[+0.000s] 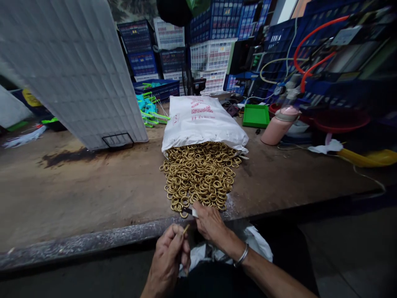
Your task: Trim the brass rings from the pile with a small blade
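A heap of several brass-coloured rings [200, 176] spills out of a white printed sack [201, 120] onto the worn workbench [93, 194]. My left hand [170, 256] is closed below the bench edge, pinching one brass ring [185, 229] between thumb and fingers. My right hand [209, 223] is closed at the near edge of the heap, gripping a small dark tool with a white end [190, 212]. A metal bracelet sits on my right wrist. A white plastic bag [254, 242] lies in my lap under the hands.
A large white ribbed crate [77, 70] leans on the bench at the left. A green tray [256, 116], a pink bottle [279, 124], a red basin [341, 120] and hoses stand at the right. Stacked blue and white crates [211, 54] fill the back.
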The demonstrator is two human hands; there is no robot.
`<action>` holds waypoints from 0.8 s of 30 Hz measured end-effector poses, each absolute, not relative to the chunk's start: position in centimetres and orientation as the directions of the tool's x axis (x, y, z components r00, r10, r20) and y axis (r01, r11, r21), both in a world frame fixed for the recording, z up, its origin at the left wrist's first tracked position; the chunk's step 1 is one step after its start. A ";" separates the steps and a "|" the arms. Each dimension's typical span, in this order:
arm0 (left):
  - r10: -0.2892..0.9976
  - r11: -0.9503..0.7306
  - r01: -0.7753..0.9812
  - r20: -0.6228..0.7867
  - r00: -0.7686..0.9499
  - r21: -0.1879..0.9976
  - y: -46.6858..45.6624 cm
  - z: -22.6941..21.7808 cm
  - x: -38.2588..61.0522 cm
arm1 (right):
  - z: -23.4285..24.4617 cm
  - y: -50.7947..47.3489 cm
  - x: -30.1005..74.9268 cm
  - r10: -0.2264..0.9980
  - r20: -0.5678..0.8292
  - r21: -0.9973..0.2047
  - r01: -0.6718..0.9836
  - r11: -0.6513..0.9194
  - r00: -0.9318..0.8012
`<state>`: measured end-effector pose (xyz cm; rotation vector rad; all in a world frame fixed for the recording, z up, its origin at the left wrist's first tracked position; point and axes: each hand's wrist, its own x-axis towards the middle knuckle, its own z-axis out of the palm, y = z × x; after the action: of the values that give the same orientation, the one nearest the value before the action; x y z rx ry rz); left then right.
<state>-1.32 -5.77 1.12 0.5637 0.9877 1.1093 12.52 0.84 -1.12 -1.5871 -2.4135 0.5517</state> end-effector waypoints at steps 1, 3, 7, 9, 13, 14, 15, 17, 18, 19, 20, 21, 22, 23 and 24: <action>0.918 0.376 -0.510 -0.386 0.093 0.773 -6.0 1.1 -1.7 | -1.4 0.9 12.3 0.917 -0.013 -0.419 0.835 0.356 -0.398; 0.910 0.368 -0.558 -0.410 0.053 0.744 -6.2 0.9 -2.6 | -1.7 0.8 11.7 0.920 0.037 -0.437 0.822 0.366 -0.390; 0.893 0.351 -0.609 -0.449 -0.010 0.711 -6.1 0.1 -3.9 | -1.4 0.7 10.3 0.925 0.062 -0.454 0.815 0.360 -0.374; 0.887 0.344 -0.647 -0.462 -0.014 0.680 -6.1 -0.1 -4.2 | -1.1 0.8 9.6 0.930 0.054 -0.433 0.831 0.351 -0.365; 0.858 0.371 -0.731 -0.513 0.033 0.573 -5.9 -0.2 -4.4 | -1.7 1.1 8.6 0.932 0.058 -0.358 0.864 0.353 -0.357; 0.844 0.380 -0.743 -0.536 0.035 0.551 -5.7 -0.2 -4.5 | -2.0 1.2 8.4 0.933 0.060 -0.342 0.871 0.352 -0.354; 0.831 0.385 -0.754 -0.555 0.032 0.532 -5.6 -0.3 -4.6 | -2.3 1.3 8.3 0.934 0.062 -0.330 0.876 0.351 -0.351; 0.816 0.381 -0.776 -0.578 0.025 0.503 -5.3 -0.5 -4.7 | -2.6 1.4 8.3 0.934 0.064 -0.325 0.878 0.353 -0.352; 0.813 0.377 -0.784 -0.582 0.024 0.493 -5.1 -0.7 -4.8 | -2.6 1.5 8.3 0.935 0.064 -0.331 0.876 0.350 -0.349; 0.812 0.374 -0.789 -0.584 0.024 0.487 -4.8 -0.8 -4.8 | -2.5 1.6 8.3 0.937 0.061 -0.343 0.875 0.342 -0.343; 0.813 0.372 -0.789 -0.583 0.023 0.489 -4.6 -0.9 -4.7 | -2.3 1.7 8.3 0.942 0.055 -0.356 0.875 0.329 -0.332; 0.813 0.374 -0.780 -0.582 0.016 0.502 -4.4 -1.0 -4.6 | -2.1 1.8 8.3 0.947 0.049 -0.370 0.874 0.314 -0.319; 0.815 0.379 -0.761 -0.580 0.004 0.527 -4.1 -1.1 -4.5 | -1.8 1.9 8.3 0.951 0.047 -0.385 0.872 0.300 -0.307; 0.820 0.383 -0.731 -0.572 -0.012 0.564 -3.9 -1.1 -4.3 | -1.5 2.0 8.3 0.953 0.048 -0.400 0.869 0.291 -0.298; 0.829 0.383 -0.694 -0.558 -0.033 0.610 -3.6 -1.1 -4.0 | -1.3 2.1 8.3 0.956 0.049 -0.412 0.866 0.283 -0.289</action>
<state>-4.04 -3.65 -1.08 0.1636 1.0324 1.2300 8.31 2.07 -1.30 -1.6663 -2.2693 0.4464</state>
